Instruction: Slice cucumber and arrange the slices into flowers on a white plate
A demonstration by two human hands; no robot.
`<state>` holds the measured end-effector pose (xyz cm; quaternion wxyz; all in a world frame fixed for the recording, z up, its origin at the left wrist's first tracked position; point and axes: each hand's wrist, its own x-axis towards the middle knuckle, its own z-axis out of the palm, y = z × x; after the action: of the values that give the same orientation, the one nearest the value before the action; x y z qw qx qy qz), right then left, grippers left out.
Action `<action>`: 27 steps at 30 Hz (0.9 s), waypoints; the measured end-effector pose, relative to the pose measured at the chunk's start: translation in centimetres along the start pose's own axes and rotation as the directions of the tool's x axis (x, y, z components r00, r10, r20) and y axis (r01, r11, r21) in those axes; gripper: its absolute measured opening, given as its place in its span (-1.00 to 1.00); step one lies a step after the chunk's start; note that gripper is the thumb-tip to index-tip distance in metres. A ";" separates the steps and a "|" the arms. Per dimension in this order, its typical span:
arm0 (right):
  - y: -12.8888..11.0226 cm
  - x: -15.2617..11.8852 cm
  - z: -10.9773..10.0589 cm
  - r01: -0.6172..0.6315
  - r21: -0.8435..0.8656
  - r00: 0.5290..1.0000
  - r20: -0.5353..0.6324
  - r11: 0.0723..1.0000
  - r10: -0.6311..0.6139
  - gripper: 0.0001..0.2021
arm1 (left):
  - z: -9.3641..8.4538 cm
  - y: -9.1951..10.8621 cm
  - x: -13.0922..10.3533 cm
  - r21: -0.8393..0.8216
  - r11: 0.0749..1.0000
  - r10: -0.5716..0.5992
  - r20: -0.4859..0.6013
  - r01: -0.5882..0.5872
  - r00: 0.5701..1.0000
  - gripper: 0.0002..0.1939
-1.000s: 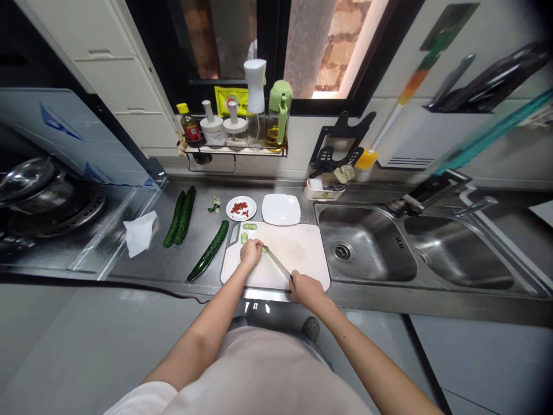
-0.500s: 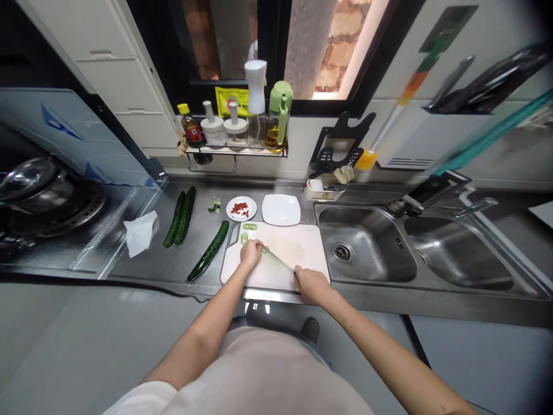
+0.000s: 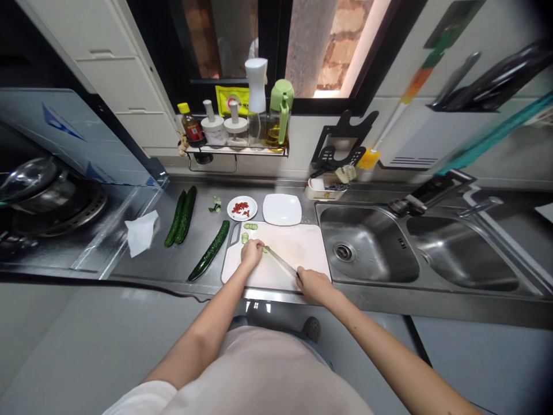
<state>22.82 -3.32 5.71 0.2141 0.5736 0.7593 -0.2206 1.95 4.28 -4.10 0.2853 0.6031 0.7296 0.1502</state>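
Observation:
On the white cutting board (image 3: 309, 242), my right hand (image 3: 314, 285) grips a knife (image 3: 280, 262) by its handle, the blade pointing left and away from me. The blade tip meets a small green cucumber piece (image 3: 266, 249). My left hand (image 3: 252, 252) is closed beside that tip, its curled fingers around the cucumber piece and mostly covering it. Cut cucumber slices (image 3: 250, 226) lie in small groups at the board's upper left. A whole cucumber (image 3: 210, 251) rests on the counter left of the board.
Behind the board stand a plate of chopped red pieces (image 3: 235, 215) and a white dish (image 3: 281, 209). Two cucumbers (image 3: 181, 218) and a paper towel (image 3: 141, 233) lie left. A double sink (image 3: 367, 245) is on the right. Bottles fill a wall rack (image 3: 242, 151).
The knife blade has tilted slightly, so more of its flat side shows. Both hands stay in nearly the same place; the whole view has shifted a little.

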 end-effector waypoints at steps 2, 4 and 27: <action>0.1 -0.1 0.1 0.000 0.000 1.000 -0.001 1.000 0.000 -0.72 | 0.0 0.0 0.0 -0.001 1.000 0.003 -0.002 -0.003 1.000 -0.75; 0.1 -0.1 0.2 0.003 -0.004 1.000 -0.004 1.000 -0.003 -0.71 | 0.0 -0.1 0.0 -0.002 1.000 0.005 -0.003 -0.005 1.000 -0.75; -0.1 0.3 -0.2 0.013 -0.044 1.000 -0.006 0.999 -0.013 -0.70 | 0.2 -0.3 0.2 0.001 1.000 0.013 0.002 -0.013 1.000 -0.76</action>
<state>22.65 -2.99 5.65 0.2229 0.5643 0.7684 -0.2035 1.83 4.35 -4.42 0.2847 0.6083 0.7253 0.1511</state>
